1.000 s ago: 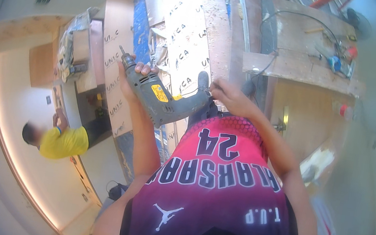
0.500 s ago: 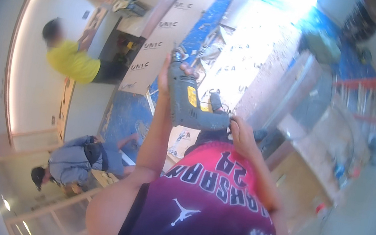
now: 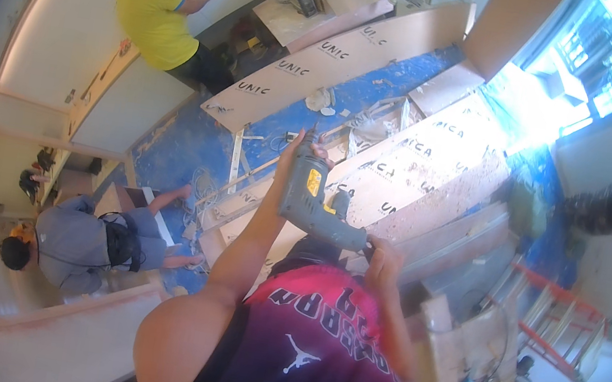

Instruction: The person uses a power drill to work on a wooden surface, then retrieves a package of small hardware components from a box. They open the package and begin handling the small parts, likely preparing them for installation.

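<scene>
A dark grey power drill (image 3: pixel 303 199) with a yellow label is held up in front of my chest, its thin bit pointing away from me. My left hand (image 3: pixel 302 148) is wrapped round its front end by the chuck, with fingertips showing on the far side. At the other end, my right hand (image 3: pixel 384 261) is closed at the base of the drill's body, where a dark part, perhaps the cord, sits by the fingers. The exact grip of those fingers is partly hidden.
Printed boards (image 3: pixel 310 64) lie over a blue floor covering (image 3: pixel 192 149). A person in a yellow shirt (image 3: pixel 152 23) stands at the far left; another in grey (image 3: pixel 87 236) bends over nearer left. An orange stepladder (image 3: pixel 542 316) lies to the right, beside a cluttered box (image 3: pixel 446 365).
My view has swung, bringing the bright window and more boards into sight. The drill sits slightly lower and further right in the picture, still in both hands. The person in grey has bent lower.
</scene>
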Motion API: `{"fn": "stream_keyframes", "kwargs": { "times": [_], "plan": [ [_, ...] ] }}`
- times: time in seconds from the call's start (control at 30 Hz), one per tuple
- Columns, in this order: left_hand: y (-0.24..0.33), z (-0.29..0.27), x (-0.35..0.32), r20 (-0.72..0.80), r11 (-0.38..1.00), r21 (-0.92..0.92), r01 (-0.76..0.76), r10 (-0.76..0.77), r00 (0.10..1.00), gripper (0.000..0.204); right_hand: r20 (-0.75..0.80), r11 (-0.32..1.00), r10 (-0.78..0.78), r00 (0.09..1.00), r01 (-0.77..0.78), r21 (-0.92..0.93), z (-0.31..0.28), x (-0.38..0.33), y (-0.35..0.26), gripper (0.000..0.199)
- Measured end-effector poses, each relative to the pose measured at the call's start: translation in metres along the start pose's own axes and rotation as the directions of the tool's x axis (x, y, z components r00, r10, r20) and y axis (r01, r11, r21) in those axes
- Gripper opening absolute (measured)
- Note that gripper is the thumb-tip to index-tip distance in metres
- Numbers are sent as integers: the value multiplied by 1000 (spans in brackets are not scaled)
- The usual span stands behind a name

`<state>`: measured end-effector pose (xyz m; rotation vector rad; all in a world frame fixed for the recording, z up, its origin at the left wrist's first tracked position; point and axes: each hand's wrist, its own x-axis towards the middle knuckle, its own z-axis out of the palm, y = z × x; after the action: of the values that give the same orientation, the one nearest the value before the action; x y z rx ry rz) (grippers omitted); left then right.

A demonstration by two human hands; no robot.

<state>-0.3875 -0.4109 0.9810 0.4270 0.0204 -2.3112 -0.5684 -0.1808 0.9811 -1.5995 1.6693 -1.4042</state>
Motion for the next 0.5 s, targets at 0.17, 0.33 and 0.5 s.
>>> {"fn": "stream_keyframes", "kwargs": {
  "times": [0.17, 0.33, 0.5],
  "plan": [
    [49, -28, 22, -40, 991, -130, -29, 24, 999, 37, -34, 984, 76, 996, -70, 164, 46, 54, 16, 44],
    [95, -36, 41, -95, 977, -185, -106, 90, 991, 36, 152, 919, 313, 938, -339, 201, 66, 94, 18, 38],
    [136, -18, 59, -68, 967, -117, -227, 220, 973, 37, 172, 908, 338, 925, -369, 198, 82, 145, 4, 32]
  ]
}}
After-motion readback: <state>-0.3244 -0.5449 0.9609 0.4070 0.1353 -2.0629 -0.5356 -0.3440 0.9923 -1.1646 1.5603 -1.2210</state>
